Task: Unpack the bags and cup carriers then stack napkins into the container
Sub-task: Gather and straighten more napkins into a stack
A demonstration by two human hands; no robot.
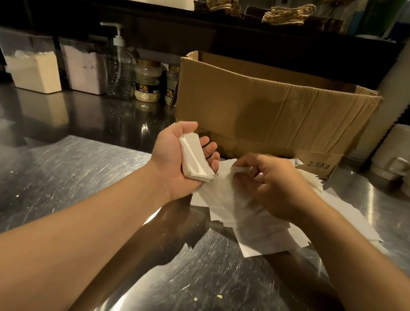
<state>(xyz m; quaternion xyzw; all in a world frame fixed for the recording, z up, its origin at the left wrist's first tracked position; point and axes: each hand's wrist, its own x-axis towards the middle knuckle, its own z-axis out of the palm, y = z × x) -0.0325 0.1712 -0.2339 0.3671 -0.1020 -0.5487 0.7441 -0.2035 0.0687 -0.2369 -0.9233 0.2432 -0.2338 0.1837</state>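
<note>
The steel counter point(72, 167) takes up most of the shot, and its near-left half is bare, scratched metal with a few crumbs, so there's plenty of open room there. Far right of centre sits a big cardboard box point(266, 106), top flaps open, but you can't see inside from this angle. Its print is mostly hidden; only "2.5Kg" shows at the lower right corner.

Along the far edge on the left there are two tubs of powder point(35, 68), a pump bottle point(118, 66) and a couple of jars point(147, 79), one half tucked behind the box. The shelf above is dark and what's on it is hard to make out. At the right edge some white mugs point(404, 159) are cut off by the frame.

A loose pile of napkins point(255, 218) is spread right in front of the box, partly covered by the right forearm.

The left hand point(176, 160) is palm up, fingers loosely curled around a neat small stack of napkins point(196, 159). The right hand point(269, 179) is just beside it over the pile, fingers curled, pinching the edge of one napkin, though the exact grip is mostly hidden behind the knuckles.
</note>
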